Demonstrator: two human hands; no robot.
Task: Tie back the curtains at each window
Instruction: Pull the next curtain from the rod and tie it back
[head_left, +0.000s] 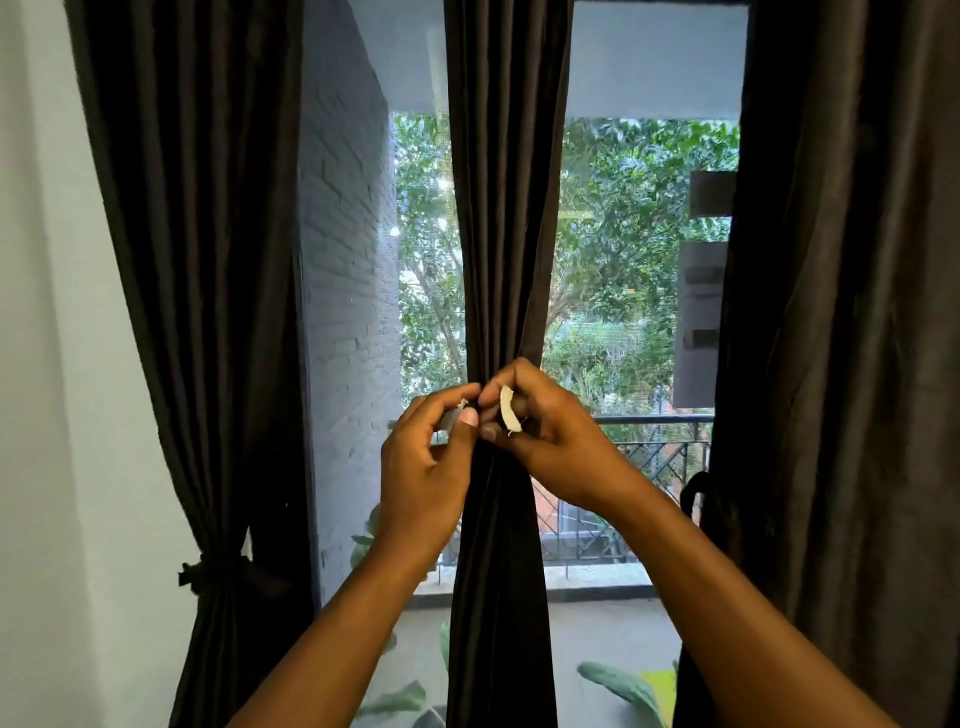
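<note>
A dark brown middle curtain (506, 208) hangs in front of the window, pinched narrow at waist height. Both hands meet at that pinch. My left hand (423, 467) grips one end of a pale tie strip, mostly hidden under its fingers. My right hand (540, 431) holds the other end, a cream-white strip (508, 415), against the cloth. The left curtain (208, 260) is gathered low by a dark knotted tie (208, 569). The right curtain (852, 312) shows a dark loop (693, 493) at its edge.
A white wall (41, 364) stands at the left. Beyond the glass are a white brick wall (348, 312), a black balcony railing (654, 421), green trees and some leafy plants low down.
</note>
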